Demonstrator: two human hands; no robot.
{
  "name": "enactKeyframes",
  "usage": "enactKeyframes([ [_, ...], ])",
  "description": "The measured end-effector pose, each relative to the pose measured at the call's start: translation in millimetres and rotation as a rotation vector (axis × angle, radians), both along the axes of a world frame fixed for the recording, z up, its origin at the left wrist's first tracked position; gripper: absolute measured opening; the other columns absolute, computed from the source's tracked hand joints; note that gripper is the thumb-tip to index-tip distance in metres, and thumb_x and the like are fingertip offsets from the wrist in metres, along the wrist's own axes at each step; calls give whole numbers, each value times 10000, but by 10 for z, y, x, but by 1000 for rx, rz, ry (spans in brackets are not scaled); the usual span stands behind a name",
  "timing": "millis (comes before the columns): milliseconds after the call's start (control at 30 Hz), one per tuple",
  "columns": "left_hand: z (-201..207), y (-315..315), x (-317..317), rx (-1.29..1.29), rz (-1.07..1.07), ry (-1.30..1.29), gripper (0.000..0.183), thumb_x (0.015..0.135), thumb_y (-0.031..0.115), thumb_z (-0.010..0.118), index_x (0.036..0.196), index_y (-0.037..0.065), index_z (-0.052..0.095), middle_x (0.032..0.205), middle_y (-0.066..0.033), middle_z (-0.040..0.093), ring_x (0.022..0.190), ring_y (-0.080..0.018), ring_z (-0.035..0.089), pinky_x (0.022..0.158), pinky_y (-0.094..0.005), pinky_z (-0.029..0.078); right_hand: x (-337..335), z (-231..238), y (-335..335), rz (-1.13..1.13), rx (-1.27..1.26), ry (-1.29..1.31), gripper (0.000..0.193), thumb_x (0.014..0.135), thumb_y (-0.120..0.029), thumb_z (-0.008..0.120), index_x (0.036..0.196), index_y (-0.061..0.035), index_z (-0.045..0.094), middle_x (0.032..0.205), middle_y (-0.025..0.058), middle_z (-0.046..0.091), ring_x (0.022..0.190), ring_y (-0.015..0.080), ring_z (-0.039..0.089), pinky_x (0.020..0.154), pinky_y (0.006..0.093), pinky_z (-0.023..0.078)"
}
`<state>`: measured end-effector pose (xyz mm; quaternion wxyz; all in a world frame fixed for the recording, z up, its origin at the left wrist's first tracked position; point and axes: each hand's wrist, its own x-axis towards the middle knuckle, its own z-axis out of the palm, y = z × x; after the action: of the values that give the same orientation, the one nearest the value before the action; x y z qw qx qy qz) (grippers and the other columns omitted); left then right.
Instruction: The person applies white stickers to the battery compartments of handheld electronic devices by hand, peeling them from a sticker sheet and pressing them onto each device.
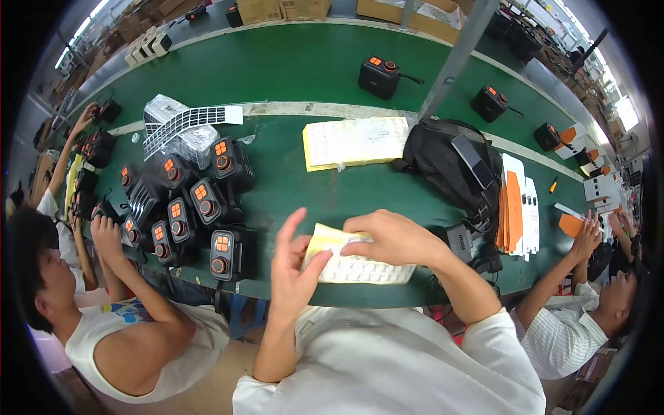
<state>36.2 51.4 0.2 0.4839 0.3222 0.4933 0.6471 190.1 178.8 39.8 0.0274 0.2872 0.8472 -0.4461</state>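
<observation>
White cloth shirt (408, 360), white-and-yellow rectangular sheet (366, 271), left hand (292, 270) at left end, grip unclear, right hand (392, 237) pinching its far edge

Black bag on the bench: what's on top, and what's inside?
A dark phone lies on top of the black bag. Nothing inside can be seen; the bag's fabric covers it.
</observation>
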Motion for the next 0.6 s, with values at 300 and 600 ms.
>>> enactKeyframes([
  [300,-78,-186,48,34,-53,242,328,885,-46,597,1208,-27,545,1045,-117,677,950,-103,608,816,-235,485,210,83,-391,-252,249,478,551,797,-299,720,1260,-87,508,1160,124,504,1027,331,550,823,397,476],
  [600,5,-133,198,8,-99,233,224,888,-17,610,1102,-26,547,992,-89,664,887,-88,594,756,-220,472,352,9,-429,-110,437,349,303,796,-238,714,1020,-71,597,960,73,591,852,286,578,754,381,456],
])
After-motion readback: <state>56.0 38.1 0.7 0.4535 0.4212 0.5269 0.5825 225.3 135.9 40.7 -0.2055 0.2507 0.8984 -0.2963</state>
